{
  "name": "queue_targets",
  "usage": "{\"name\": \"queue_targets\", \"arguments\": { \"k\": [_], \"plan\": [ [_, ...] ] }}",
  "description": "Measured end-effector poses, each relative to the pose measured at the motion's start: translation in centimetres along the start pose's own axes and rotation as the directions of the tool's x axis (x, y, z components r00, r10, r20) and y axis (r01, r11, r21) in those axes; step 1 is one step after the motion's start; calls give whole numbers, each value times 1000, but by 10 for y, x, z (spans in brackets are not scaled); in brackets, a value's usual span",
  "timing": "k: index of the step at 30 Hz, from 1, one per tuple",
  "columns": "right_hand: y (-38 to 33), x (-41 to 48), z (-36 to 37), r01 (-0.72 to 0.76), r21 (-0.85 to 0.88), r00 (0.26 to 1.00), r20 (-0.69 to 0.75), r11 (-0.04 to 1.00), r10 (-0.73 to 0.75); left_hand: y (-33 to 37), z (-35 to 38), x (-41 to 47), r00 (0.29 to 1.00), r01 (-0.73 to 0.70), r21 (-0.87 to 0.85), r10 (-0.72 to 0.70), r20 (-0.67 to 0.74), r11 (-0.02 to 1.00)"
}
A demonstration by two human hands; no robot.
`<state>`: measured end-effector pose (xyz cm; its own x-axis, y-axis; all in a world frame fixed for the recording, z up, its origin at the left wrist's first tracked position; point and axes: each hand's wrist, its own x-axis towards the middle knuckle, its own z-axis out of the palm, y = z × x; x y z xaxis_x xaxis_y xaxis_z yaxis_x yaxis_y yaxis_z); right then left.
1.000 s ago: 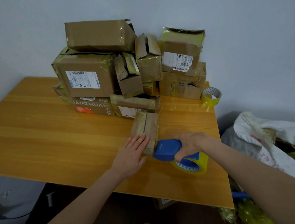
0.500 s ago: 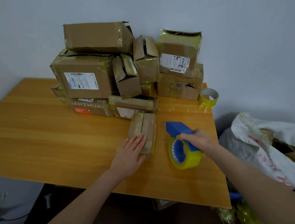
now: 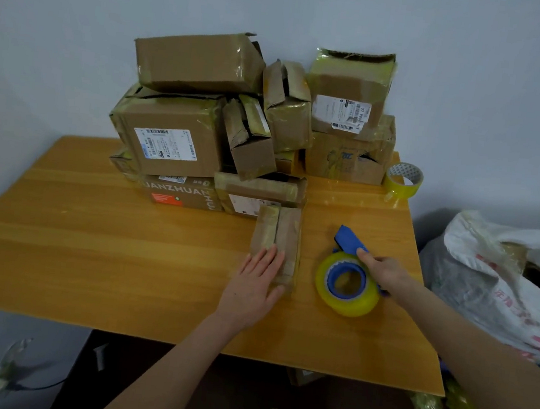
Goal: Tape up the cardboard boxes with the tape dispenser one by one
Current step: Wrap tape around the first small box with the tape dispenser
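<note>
The box pile [image 3: 181,147] at the surface's [image 3: 88,251] far edge could topple if nudged. The small box [image 3: 287,236] just before it, under straight fingers of the left hand [image 3: 252,289], may skid when taped. The tape dispenser [image 3: 347,280], clasped by the right hand [image 3: 385,273], sits near the right edge.

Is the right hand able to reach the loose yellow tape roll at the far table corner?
Probably yes: only bare wooden tabletop lies between the right hand and the loose yellow tape roll, though it holds the blue tape dispenser.
</note>
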<state>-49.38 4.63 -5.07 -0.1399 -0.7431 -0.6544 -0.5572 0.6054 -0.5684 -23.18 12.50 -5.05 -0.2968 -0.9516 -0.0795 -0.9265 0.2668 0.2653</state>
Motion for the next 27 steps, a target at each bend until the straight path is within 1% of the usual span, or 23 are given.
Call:
{"name": "queue_targets", "arguments": {
  "k": [1, 2, 3, 4, 5, 6, 7, 8, 10, 12, 14, 17, 19, 21, 22, 23, 26, 27],
  "plan": [
    [-2, -1, 0, 55, -101, 998, -32, 993, -58, -1, -4, -1, 999, -8, -93, 5, -31, 996],
    [-7, -6, 2, 122, -195, 987, -79, 973, -140, -3, -9, -3, 996, -10, -184, -7, -92, 983],
    [-12, -11, 7, 204, -272, 960, -130, 940, -246, -5, -13, -5, 984, 6, -254, -52, -173, 967],
    [-19, -20, 14, 275, -306, 928, -164, 912, -335, -7, -17, -8, 959, 43, -313, -127, -253, 949],
    [-26, -29, 23, 329, -324, 904, -163, 887, -395, -9, -19, -10, 923, 100, -381, -228, -308, 919],
    [-33, -40, 36, 363, -323, 896, -134, 874, -423, -9, -22, -11, 882, 160, -457, -335, -331, 875],
    [-40, -49, 50, 390, -318, 896, -86, 864, -436, -10, -22, -10, 848, 216, -511, -419, -324, 832],
    [-46, -57, 65, 399, -306, 904, -30, 864, -428, -8, -24, -8, 830, 263, -537, -471, -298, 802],
    [-56, -68, 92, 404, -277, 912, 39, 872, -409, -1, -25, -3, 829, 335, -549, -517, -215, 766],
    [-63, -71, 110, 380, -248, 922, 20, 891, -388, 8, -23, 4, 843, 352, -547, -512, -167, 759],
    [-66, -70, 118, 332, -275, 935, -28, 902, -353, 13, -19, 9, 839, 377, -553, -527, -136, 743],
    [-65, -68, 123, 297, -341, 940, -57, 892, -335, 12, -15, 13, 811, 445, -604, -584, -42, 662],
    [-63, -66, 123, 301, -348, 939, -56, 888, -340, 4, -11, 12, 824, 453, -630, -566, 27, 631],
    [-61, -61, 119, 332, -306, 932, -40, 892, -360, -7, -9, 11, 845, 448, -665, -527, 95, 598],
    [-59, -59, 116, 353, -281, 926, -31, 892, -377, -13, -9, 8, 842, 456, -680, -526, 121, 574],
    [-57, -58, 112, 372, -263, 919, -32, 890, -393, -18, -10, 6, 828, 467, -684, -549, 116, 560],
    [-50, -57, 100, 408, -273, 890, -93, 871, -446, -25, -11, 0, 794, 444, -679, -608, -3, 584],
    [-48, -58, 98, 423, -262, 883, -95, 868, -459, -24, -12, 0, 790, 446, -683, -614, -5, 579]
  ]
}}
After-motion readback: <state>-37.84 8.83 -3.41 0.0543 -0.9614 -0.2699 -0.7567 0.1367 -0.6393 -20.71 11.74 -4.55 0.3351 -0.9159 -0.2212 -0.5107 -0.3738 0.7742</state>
